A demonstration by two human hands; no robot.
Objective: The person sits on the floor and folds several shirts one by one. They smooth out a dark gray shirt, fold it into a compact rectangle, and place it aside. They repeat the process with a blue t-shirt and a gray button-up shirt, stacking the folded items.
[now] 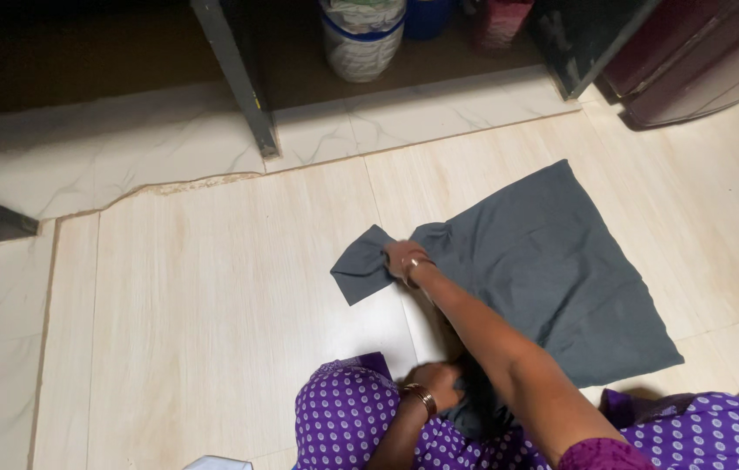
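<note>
Tiled floor (212,287) – grey cloth (552,270) | right hand (404,259) pinches corner | left hand (435,383) seemingly grips edge

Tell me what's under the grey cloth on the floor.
The grey cloth lies spread on the pale floor tiles. Whatever is beneath it is covered. The right hand grips one bunched corner.

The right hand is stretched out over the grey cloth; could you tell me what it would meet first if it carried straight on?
The right hand points up-left. Past the bunched corner of the grey cloth lies bare floor tile, then probably the dark metal leg.
</note>
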